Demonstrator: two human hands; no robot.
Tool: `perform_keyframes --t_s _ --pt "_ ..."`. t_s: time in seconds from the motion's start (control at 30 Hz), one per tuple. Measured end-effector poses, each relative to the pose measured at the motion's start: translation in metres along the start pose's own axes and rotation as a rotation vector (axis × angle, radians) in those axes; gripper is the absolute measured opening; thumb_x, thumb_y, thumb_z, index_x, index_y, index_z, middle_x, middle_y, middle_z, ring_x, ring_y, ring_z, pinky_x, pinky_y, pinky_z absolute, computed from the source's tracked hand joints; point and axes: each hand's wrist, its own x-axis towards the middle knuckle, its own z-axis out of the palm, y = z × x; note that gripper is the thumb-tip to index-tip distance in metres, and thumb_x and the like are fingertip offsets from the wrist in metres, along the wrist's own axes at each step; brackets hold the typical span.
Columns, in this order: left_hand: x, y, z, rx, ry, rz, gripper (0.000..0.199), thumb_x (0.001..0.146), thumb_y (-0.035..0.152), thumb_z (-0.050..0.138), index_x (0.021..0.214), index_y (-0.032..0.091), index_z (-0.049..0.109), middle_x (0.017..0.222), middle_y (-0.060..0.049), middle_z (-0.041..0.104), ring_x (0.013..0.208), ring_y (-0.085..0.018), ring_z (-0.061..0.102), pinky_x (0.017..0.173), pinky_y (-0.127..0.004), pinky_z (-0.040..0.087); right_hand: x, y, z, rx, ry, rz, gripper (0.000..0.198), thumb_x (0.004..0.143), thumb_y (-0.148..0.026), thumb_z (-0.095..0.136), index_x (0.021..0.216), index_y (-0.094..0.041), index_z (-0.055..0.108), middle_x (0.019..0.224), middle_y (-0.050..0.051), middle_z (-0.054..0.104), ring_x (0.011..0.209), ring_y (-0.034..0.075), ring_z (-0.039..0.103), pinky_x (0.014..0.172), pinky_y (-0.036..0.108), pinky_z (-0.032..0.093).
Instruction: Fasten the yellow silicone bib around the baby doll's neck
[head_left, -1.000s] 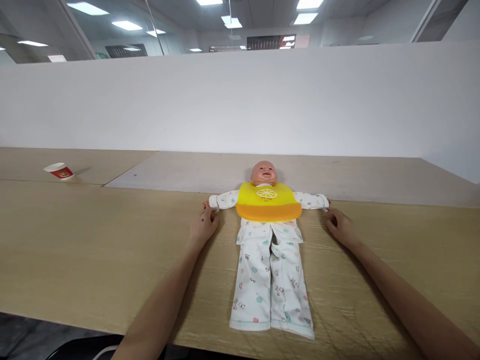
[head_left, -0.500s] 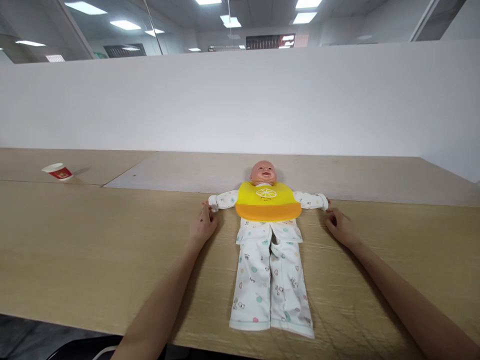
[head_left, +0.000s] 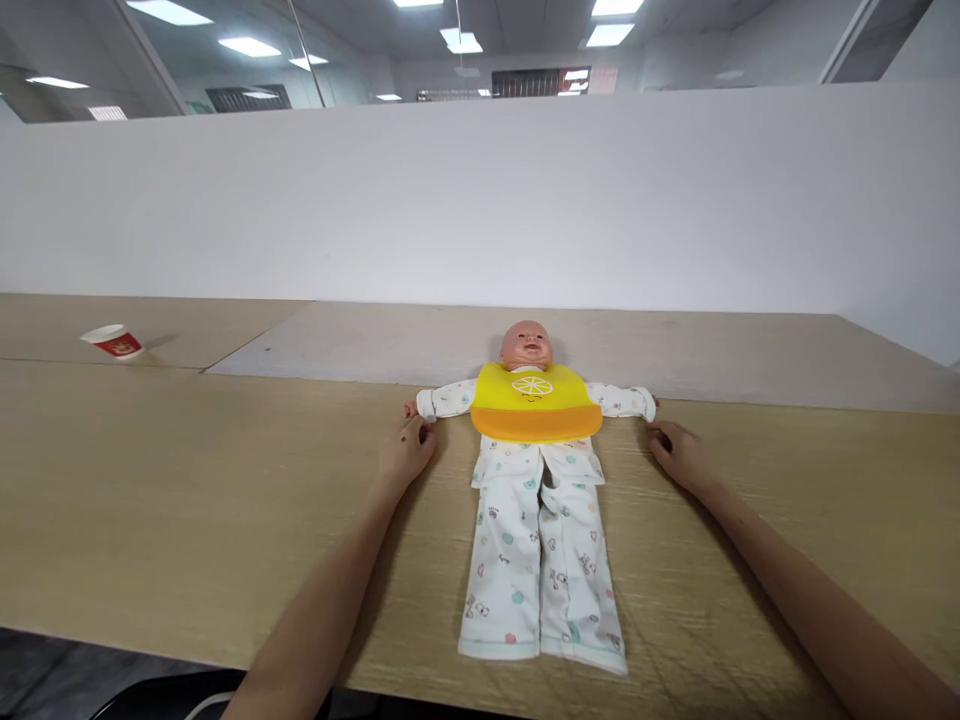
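Observation:
A baby doll (head_left: pixel 527 345) lies on its back on the table, arms stretched out sideways. It wears a white printed top and printed trousers (head_left: pixel 510 560). A yellow bib (head_left: pixel 534 392) with a lemon slice drawing and an orange lower pocket covers its chest. My left hand (head_left: pixel 407 447) rests by the left-hand sleeve (head_left: pixel 450 398), fingers curled just below the cuff. Beside the other cuff is my right hand (head_left: pixel 680 457), its fingers bent inward below the right-hand sleeve (head_left: pixel 626 401). Nothing shows inside either hand; whether the fingertips touch the cuffs is hard to see.
A white and red paper cup (head_left: pixel 114 341) leans at the far left of the wooden table (head_left: pixel 187 500). Behind the table rises a white partition (head_left: pixel 480 200) with glass above. A dark chair edge (head_left: pixel 161 695) shows at the lower left.
My left fingers have drawn back slightly from the doll's hand, which shows more fully. My right hand has shifted slightly left. The doll stays put.

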Motion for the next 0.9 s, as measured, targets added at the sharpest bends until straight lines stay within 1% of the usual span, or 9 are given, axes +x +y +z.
perform_keyframes --t_s 0.23,0.37,0.47,0.53,0.7,0.9 --pt "0.0012 -0.0011 0.0013 -0.012 0.007 0.004 0.014 0.085 0.025 0.047 0.089 0.02 0.06 0.1 -0.007 0.069 0.092 -0.023 0.063 0.065 -0.03 0.041 0.0004 -0.001 -0.0015 0.034 -0.004 -0.003 0.03 0.08 -0.03 0.043 0.096 -0.017 0.065 0.092 0.012 0.07 0.081 0.024 0.065 0.076 0.036 0.051" --pt "0.0003 -0.0012 0.0012 -0.014 0.011 0.008 0.016 0.084 0.025 0.047 0.09 0.02 0.061 0.098 -0.007 0.069 0.089 -0.022 0.063 0.064 -0.029 0.042 0.0006 -0.0022 -0.0025 0.042 -0.005 0.003 0.029 0.079 -0.031 0.044 0.095 -0.018 0.065 0.088 0.012 0.07 0.078 0.025 0.064 0.074 0.036 0.051" --pt "-0.0002 -0.002 0.0014 -0.014 0.022 0.025 0.016 0.084 0.025 0.046 0.089 0.02 0.061 0.095 -0.007 0.069 0.088 -0.022 0.063 0.064 -0.029 0.042 -0.0002 -0.0018 -0.0021 0.034 0.006 0.01 0.029 0.08 -0.031 0.044 0.095 -0.018 0.065 0.09 0.013 0.07 0.079 0.025 0.065 0.073 0.037 0.05" --pt "-0.0003 -0.0025 0.0013 -0.017 0.013 0.022 0.016 0.084 0.026 0.047 0.089 0.02 0.061 0.093 -0.007 0.069 0.087 -0.022 0.063 0.064 -0.029 0.042 -0.0008 -0.0007 -0.0013 0.032 0.007 0.005 0.029 0.08 -0.032 0.044 0.095 -0.018 0.065 0.092 0.013 0.07 0.08 0.025 0.065 0.073 0.036 0.05" --pt "-0.0004 -0.0018 -0.0009 -0.038 -0.019 0.023 0.017 0.083 0.026 0.047 0.091 0.021 0.061 0.092 -0.006 0.069 0.087 -0.022 0.063 0.065 -0.03 0.042 -0.0018 0.0014 0.0005 0.039 0.008 -0.013 0.032 0.081 -0.033 0.043 0.097 -0.017 0.065 0.088 0.012 0.069 0.077 0.023 0.064 0.072 0.035 0.05" --pt "-0.0002 -0.0015 -0.0009 -0.032 -0.025 0.033 0.017 0.083 0.026 0.046 0.091 0.021 0.061 0.091 -0.005 0.069 0.085 -0.022 0.063 0.065 -0.03 0.041 -0.0008 0.0004 -0.0003 0.051 0.002 -0.011 0.032 0.08 -0.033 0.043 0.097 -0.016 0.065 0.085 0.011 0.069 0.075 0.023 0.063 0.072 0.035 0.05"
